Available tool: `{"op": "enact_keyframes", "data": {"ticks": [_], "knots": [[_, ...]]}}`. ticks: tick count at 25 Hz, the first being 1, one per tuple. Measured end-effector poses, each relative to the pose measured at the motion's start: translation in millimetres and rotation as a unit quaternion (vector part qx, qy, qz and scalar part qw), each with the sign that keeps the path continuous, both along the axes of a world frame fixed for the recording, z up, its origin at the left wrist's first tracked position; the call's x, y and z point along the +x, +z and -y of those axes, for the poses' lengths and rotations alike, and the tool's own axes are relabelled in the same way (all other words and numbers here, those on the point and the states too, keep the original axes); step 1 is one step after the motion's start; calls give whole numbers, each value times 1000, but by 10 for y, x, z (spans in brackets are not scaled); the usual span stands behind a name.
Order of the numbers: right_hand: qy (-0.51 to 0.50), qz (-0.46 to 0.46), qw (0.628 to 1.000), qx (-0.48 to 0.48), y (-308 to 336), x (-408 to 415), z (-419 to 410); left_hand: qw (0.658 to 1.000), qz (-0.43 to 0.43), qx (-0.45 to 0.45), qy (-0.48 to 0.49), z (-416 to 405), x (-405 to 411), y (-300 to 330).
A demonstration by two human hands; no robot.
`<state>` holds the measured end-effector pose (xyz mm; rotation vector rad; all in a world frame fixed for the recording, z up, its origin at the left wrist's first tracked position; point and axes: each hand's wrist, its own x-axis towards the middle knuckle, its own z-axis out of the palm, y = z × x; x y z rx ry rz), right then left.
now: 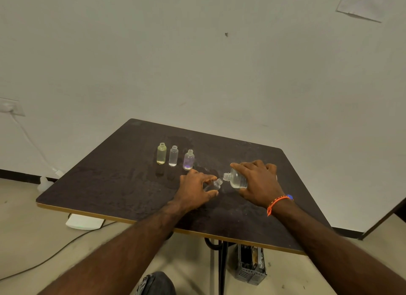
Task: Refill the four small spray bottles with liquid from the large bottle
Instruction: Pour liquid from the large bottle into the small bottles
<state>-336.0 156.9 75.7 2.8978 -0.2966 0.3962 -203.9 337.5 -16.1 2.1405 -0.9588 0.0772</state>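
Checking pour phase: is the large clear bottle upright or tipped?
Tipped. The large clear plastic bottle lies near horizontal in the right hand, its open neck against the small clear bottle's mouth.

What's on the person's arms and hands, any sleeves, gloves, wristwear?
Both forearms are bare, with no sleeves in view. The left hand has no glove, ring or band showing. The right hand is gloveless too; its wrist carries a thin orange band with a loose tail and a small blue piece beside it.
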Motion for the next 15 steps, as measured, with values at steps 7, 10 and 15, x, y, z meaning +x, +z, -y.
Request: {"op": "enact_keyframes", "data": {"ticks": [7,10,15], "knots": [[6,-2,1000,-8,9,-10,-13,1000,1,4,-5,-8,-32,37],[5,-6,1000,-11,-2,-13,-23,1000,-2,4,-9,-9,-40,34],[6,-11,1000,-16,-9,-15,-8,1000,-6,7,-9,-19,-42,34]]}}
